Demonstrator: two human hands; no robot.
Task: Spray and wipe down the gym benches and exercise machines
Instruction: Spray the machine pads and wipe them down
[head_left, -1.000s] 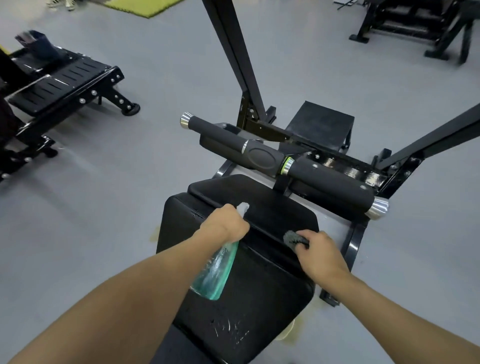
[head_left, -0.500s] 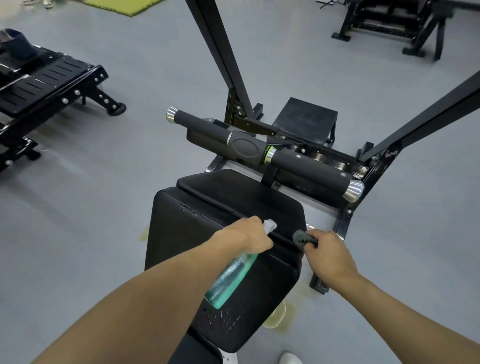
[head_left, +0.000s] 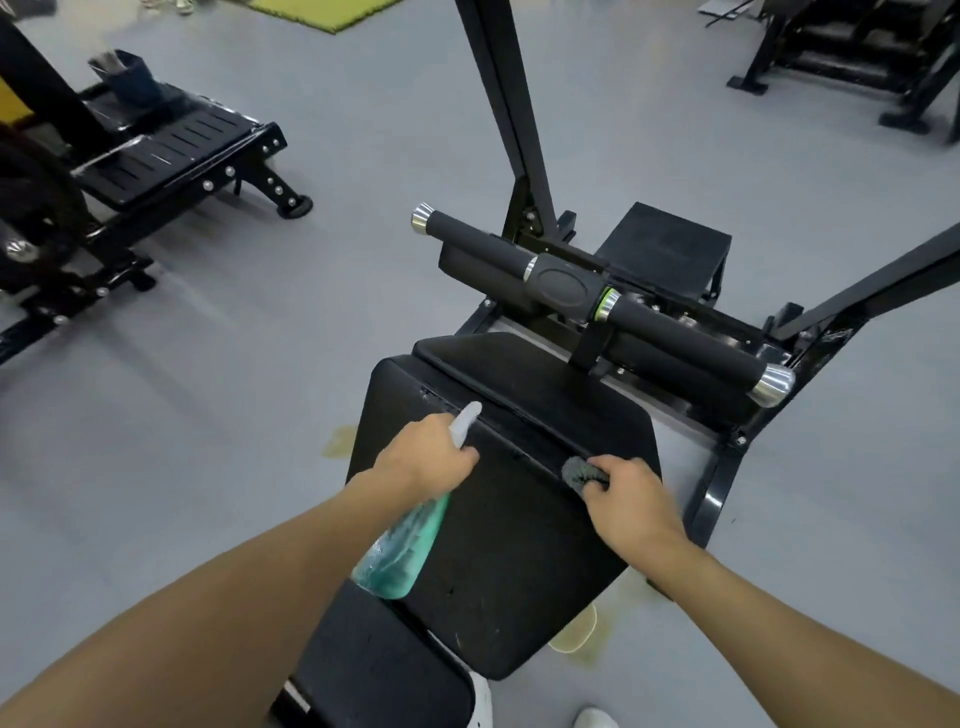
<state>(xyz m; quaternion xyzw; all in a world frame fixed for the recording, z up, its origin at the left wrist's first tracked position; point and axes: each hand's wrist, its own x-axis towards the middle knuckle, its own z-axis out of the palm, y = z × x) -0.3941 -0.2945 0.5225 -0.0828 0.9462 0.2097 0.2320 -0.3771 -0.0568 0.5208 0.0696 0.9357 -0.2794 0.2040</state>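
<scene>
The long black padded bench cushion (head_left: 519, 561) lies just below me at the centre of my view, running away from me. A smaller black pad (head_left: 519, 364) butts against its far edge.

My left hand (head_left: 426, 460) is curled round the neck of a translucent teal spray bottle (head_left: 402, 545). The white nozzle (head_left: 465, 423) sticks out past my knuckles toward the seam between the two pads. The bottle's body hangs back under my wrist, over the cushion's left side.

My right hand (head_left: 631, 499) is closed on a bunched dark grey cloth (head_left: 582, 473). The cloth pokes out beyond my fingers and lies against the cushion at that seam, toward the right. My hands are near each other but apart. Pale scuffs (head_left: 457, 639) mark the cushion's near end.

Beyond the smaller pad, a black foam roller bar with chrome end caps (head_left: 597, 296) crosses the machine at a slant. Behind it stand the black steel uprights (head_left: 511, 104) and a square black platform (head_left: 662, 249).

The grey floor (head_left: 260, 389) carries yellowish stains (head_left: 337, 439) beside the cushion. The toe of a white shoe (head_left: 595, 717) shows at the bottom edge.

Well off to the left is a black machine with a slotted footplate (head_left: 171, 150). A green mat (head_left: 332, 10) lies at the top edge, and another black frame (head_left: 841, 52) stands at top right.
</scene>
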